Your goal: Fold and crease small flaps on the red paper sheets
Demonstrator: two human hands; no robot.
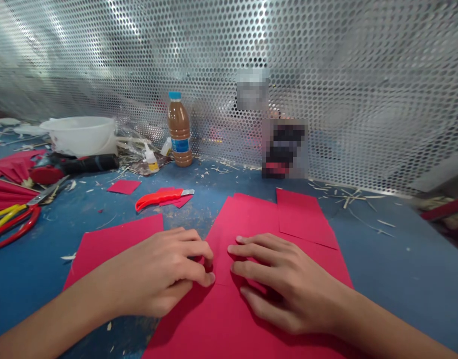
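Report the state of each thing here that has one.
Red paper: flat, overlapping pieces
Left hand: fingers bent, at red paper
Right hand: fingers spread, on red paper
Knife: lying, blade exposed
Scissors: lying, opening unclear
Brown-filled bottle: upright, capped
Yellow-labelled bottle: upright
White tub: upright
Black tool: lying

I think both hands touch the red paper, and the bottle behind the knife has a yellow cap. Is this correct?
Not quite: in the head view, the cap of the bottle behind the knife is blue, not yellow. The left hand and right hand do touch the red paper.
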